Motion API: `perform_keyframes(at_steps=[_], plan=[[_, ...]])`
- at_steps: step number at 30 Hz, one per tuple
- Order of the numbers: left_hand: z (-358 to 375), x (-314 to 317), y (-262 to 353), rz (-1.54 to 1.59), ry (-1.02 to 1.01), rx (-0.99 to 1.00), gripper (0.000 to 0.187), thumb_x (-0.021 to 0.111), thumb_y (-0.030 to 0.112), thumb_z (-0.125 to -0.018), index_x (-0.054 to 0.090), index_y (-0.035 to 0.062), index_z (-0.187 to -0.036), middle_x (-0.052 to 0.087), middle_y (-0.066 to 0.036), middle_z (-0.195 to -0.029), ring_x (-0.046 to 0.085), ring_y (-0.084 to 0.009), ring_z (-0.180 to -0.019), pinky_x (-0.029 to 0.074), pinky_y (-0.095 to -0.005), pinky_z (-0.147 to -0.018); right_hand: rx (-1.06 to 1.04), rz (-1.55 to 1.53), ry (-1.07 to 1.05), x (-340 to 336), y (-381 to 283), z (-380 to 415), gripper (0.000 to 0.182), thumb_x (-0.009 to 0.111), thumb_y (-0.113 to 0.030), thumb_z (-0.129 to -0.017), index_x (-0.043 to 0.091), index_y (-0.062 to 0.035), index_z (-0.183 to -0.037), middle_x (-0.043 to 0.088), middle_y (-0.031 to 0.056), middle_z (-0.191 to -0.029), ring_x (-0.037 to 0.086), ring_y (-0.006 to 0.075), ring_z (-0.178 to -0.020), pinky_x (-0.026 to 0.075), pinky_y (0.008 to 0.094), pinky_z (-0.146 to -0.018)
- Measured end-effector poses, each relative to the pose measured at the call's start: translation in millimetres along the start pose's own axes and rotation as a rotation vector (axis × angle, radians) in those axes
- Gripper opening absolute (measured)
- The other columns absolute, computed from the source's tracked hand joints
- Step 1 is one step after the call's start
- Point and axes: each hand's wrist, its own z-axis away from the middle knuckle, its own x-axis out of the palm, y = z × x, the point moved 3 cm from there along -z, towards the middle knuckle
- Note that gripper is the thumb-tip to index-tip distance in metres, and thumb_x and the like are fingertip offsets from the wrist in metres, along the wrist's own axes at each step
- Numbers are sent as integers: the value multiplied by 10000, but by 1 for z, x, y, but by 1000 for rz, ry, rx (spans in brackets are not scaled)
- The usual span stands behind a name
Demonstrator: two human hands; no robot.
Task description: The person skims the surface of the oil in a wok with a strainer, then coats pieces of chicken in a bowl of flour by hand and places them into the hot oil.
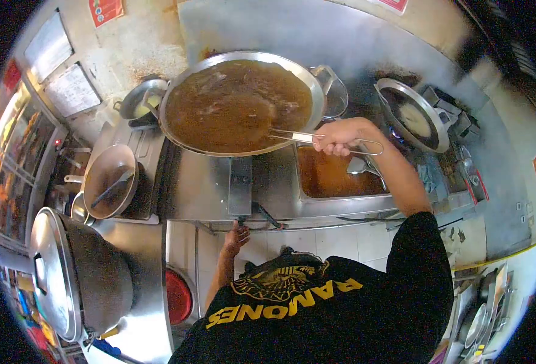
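Note:
My right hand [336, 137] is closed around the looped wire handle of a skimmer [301, 138]. The skimmer's far end reaches over the near rim of a large wok [180, 141] and is hidden in the brown oil [237, 103]. Low at the counter's front edge, my left hand [236, 238] has its fingers stretched out. Its fingertips are right at a small knob [240, 222] below a metal burner box [240, 185].
Right of the big wok sits a rectangular tray [335, 176] of orange-brown liquid with a metal scoop [360, 165]. A smaller wok [413, 115] stands over a blue flame. At left are a pan [110, 182] with a dark utensil and a tall lidded pot [92, 273].

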Motion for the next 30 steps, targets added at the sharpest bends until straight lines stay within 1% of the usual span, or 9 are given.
perform_keyframes(at_steps=[7,12,14,16,20,22,24,28,30], plan=[[7,5,3,13,21,10,645,462,539,-709,413,-5,-1052,504,-98,-967,487,-240,-878,412,-358,-734,-92,-150,-31,12,19,14,130,449,-212,-796,390,-96,-803,286,-86,-522,269,-15,-379,224,137,-298],[2,1,-3,44,14,4,664,468,530,-711,381,-15,-1081,499,-110,-983,480,-249,-892,411,-371,-737,-151,-220,-16,22,36,23,168,492,-227,-779,394,-94,-803,299,-68,-527,259,-13,-353,210,138,-276],[4,2,-2,45,40,-4,670,468,527,-713,373,-21,-1088,497,-114,-990,478,-250,-896,411,-371,-737,-218,-260,68,27,42,29,174,497,-229,-775,390,-92,-792,295,-68,-517,263,-10,-345,214,142,-272],[8,4,-1,53,18,-1,681,461,529,-716,368,-29,-1095,491,-124,-1008,476,-250,-903,405,-370,-751,-221,-277,38,33,48,32,187,501,-238,-772,385,-91,-782,294,-67,-510,266,-9,-341,215,144,-268],[6,3,-1,43,11,-4,694,460,537,-712,366,-33,-1097,478,-133,-1033,466,-252,-924,390,-369,-777,-221,-343,122,48,57,41,193,500,-241,-773,385,-86,-785,309,-60,-518,271,-10,-341,211,140,-265],[1,1,-2,28,-64,-5,703,462,543,-707,361,-30,-1102,469,-139,-1049,459,-250,-940,374,-369,-797,-254,-407,188,55,59,45,134,473,-186,-775,392,-83,-805,318,-54,-528,273,-1,-355,216,146,-268],[5,3,1,15,-42,-9,712,456,549,-707,353,-30,-1108,466,-135,-1056,455,-246,-945,370,-366,-800,-276,-416,185,61,65,44,128,466,-190,-780,388,-90,-793,319,-54,-530,275,2,-361,220,150,-278],[-12,-13,-11,23,-34,-22,735,444,562,-705,327,-27,-1130,460,-123,-1069,452,-238,-949,364,-366,-805,-378,-412,301,74,76,35,165,468,-237,-793,386,-95,-786,325,-52,-539,284,7,-362,256,164,-286],[-6,-11,-8,-6,-60,-25,727,442,561,-707,329,-23,-1125,460,-119,-1071,457,-237,-943,369,-364,-798,-418,-380,486,77,84,31,139,458,-204,-800,382,-92,-773,329,-44,-537,296,22,-360,275,173,-294]])
